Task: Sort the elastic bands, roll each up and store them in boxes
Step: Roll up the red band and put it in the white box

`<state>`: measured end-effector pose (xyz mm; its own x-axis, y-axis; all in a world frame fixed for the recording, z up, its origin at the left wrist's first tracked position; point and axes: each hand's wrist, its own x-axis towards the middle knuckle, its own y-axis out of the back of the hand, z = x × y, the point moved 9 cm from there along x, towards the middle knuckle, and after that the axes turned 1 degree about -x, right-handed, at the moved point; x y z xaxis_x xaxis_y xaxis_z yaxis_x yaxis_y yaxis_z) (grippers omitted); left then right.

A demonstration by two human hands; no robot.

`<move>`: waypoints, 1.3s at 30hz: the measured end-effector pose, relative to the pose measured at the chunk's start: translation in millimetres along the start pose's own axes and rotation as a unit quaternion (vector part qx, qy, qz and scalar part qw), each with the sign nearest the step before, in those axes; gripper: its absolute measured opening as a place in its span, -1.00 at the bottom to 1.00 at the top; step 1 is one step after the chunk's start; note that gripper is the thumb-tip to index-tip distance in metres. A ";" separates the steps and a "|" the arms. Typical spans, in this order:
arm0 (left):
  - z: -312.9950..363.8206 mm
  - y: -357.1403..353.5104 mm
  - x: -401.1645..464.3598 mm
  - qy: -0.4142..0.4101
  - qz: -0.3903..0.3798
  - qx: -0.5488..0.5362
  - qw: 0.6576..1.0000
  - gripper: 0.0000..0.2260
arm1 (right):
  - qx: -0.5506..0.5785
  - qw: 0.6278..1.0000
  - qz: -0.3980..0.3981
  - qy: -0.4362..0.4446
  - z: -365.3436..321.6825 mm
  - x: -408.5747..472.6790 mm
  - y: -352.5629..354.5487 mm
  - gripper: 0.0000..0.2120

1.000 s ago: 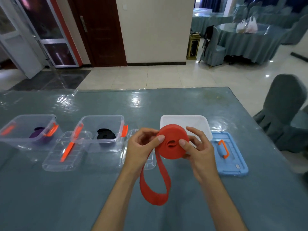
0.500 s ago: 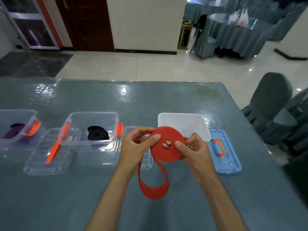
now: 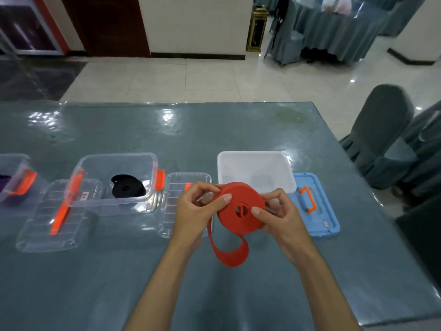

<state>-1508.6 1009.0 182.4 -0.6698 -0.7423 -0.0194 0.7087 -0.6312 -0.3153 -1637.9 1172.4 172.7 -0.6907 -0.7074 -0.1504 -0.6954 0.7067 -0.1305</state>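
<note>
Far left, a clear box [image 3: 12, 177] with something purple inside, cut by the frame edge. Next, a clear box [image 3: 114, 177] holding a rolled black band [image 3: 127, 189]. Centre: my left hand [image 3: 198, 211] and right hand [image 3: 281, 216] both pinch the red band [image 3: 241, 211], mostly coiled, above the tabletop [image 3: 119, 283]; a loose tail hangs below. I judge rolling is nearly done. Next: wind in the tail, then drop the roll into the white box [image 3: 255, 168] behind.

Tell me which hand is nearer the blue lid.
Right. The right hand, holding the red band roll, sits just left of the blue lid; the left hand is farther left, beyond the roll.
</note>
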 end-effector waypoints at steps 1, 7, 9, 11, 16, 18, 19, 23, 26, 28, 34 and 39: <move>-1.9 -5.8 -0.1 0.005 -0.006 0.009 1.000 -0.79 | -0.017 1.000 0.001 -0.006 0.1 1.7 7.8 -0.70; -5.5 -38.3 -1.5 0.018 -0.043 0.055 0.997 -0.78 | -0.016 0.999 0.023 0.021 -15.1 12.3 49.8 -0.51; -4.2 -49.1 0.5 0.015 -0.055 0.094 0.994 -0.71 | 0.001 0.999 0.034 0.028 -14.9 16.7 61.8 -0.55; -4.4 -59.9 2.7 0.011 -0.042 0.101 0.994 -0.66 | 0.008 0.999 0.023 0.029 -15.1 21.0 72.9 -0.61; -12.6 -97.7 2.7 0.022 -0.018 0.073 0.997 -0.69 | -0.036 0.996 -0.078 -0.005 -19.4 32.2 108.5 -0.54; -23.3 -113.6 -0.1 0.048 -0.017 0.053 0.997 -0.74 | -0.029 0.994 -0.102 -0.014 -21.7 32.4 122.4 -0.58; -29.5 -119.8 -2.1 0.062 -0.006 0.037 0.997 -0.76 | -0.020 0.994 -0.104 -0.013 -23.5 32.0 128.9 -0.57; -50.1 -138.8 -13.2 0.089 0.037 0.000 0.995 -0.76 | 0.018 0.996 -0.089 -0.006 -26.6 28.2 147.8 -0.51; -54.8 -143.6 -23.2 0.090 0.056 -0.003 0.994 -0.77 | 0.053 0.997 -0.061 -0.012 -19.9 25.2 155.9 -0.61; -56.8 -141.4 -29.4 0.092 0.074 0.007 0.993 -0.74 | 0.090 0.995 -0.039 -0.028 -13.8 23.1 158.1 -0.61; -58.2 -136.6 -44.3 0.072 0.132 0.001 0.989 -0.74 | 0.116 0.991 -0.047 -0.047 -5.7 10.6 152.5 -0.71; -59.8 -132.3 -54.3 0.068 0.151 0.019 0.986 -0.83 | 0.080 0.994 -0.057 -0.042 0.1 9.1 152.3 -0.71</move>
<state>-1579.3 1146.3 168.3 -0.4488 -0.8624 -0.2343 0.8863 -0.3961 -0.2398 -1750.1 1273.6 151.3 -0.5862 -0.7834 -0.2063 -0.7224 0.6208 -0.3045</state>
